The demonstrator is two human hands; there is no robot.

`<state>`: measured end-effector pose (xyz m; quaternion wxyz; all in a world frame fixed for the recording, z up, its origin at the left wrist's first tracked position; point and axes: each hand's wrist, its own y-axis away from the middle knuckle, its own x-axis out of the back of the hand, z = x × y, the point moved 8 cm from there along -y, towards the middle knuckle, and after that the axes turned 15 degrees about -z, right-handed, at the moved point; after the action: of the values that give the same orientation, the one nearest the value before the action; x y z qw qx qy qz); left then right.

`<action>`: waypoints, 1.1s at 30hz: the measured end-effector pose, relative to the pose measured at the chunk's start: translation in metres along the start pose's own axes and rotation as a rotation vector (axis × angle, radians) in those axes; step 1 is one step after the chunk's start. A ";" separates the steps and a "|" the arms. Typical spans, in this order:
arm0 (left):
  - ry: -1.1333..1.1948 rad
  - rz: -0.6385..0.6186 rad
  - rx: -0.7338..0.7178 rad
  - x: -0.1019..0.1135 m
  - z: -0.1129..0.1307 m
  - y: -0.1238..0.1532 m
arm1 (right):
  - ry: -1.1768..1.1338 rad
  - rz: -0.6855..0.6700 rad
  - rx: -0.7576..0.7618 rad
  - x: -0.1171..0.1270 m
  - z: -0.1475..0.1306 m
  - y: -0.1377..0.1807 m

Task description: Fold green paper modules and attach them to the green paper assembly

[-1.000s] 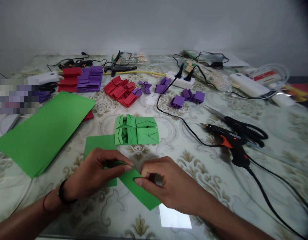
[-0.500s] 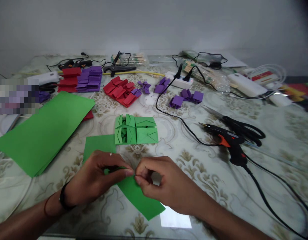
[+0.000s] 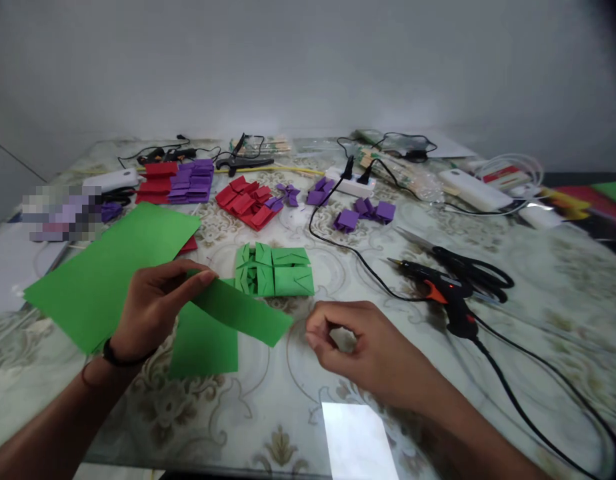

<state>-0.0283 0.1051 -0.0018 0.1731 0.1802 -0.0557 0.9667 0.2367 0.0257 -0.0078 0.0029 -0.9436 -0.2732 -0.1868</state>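
Note:
Between its thumb and fingers my left hand [image 3: 155,303] pinches one end of a green paper strip [image 3: 245,313], which hangs out to the right above the table. Under the strip a green paper piece [image 3: 203,343] lies flat. My right hand [image 3: 361,340] is just right of the strip's free end, apart from it. Its thumb and fingertips are pressed together, and whatever they hold, if anything, does not show. Beyond the hands lie folded green paper pieces [image 3: 293,280], side by side. A stack of larger green sheets [image 3: 118,260] rests to the left.
To the right are a black glue gun [image 3: 453,297] with its cord and black-handled scissors [image 3: 471,267]. Folded red pieces [image 3: 245,203] and purple pieces [image 3: 347,220] lie farther back, near a white power strip [image 3: 351,182]. Patterned covering [image 3: 283,420] spreads over the table.
My hands have moved apart. The left has lifted the green strip up and leftward, its free end swinging higher, while the right has shifted right. The view has tilted slightly upward.

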 end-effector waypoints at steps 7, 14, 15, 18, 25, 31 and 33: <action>0.053 -0.173 -0.109 -0.034 0.025 0.010 | 0.167 0.244 0.214 0.009 -0.027 0.010; 0.120 -0.352 -0.252 -0.060 0.039 0.022 | 0.113 0.263 0.296 -0.011 -0.030 0.007; 0.110 -0.367 -0.258 -0.063 0.039 0.022 | 0.113 0.256 0.291 -0.013 -0.029 0.006; 0.008 -0.411 -0.250 -0.070 0.041 0.023 | 0.139 0.214 0.290 -0.019 -0.028 0.004; -0.140 -0.486 -0.259 -0.085 0.043 0.029 | 0.181 0.152 0.329 -0.030 -0.028 0.002; -0.226 -0.496 -0.312 -0.092 0.044 0.035 | 0.254 0.100 0.385 -0.034 -0.028 0.001; -0.238 -0.512 -0.303 -0.093 0.044 0.035 | 0.297 0.088 0.386 -0.034 -0.028 0.001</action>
<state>0.0554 0.0354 0.0032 0.4278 0.2721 -0.1719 0.8446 0.2007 0.0041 0.0061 0.2312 -0.8989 -0.2590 -0.2675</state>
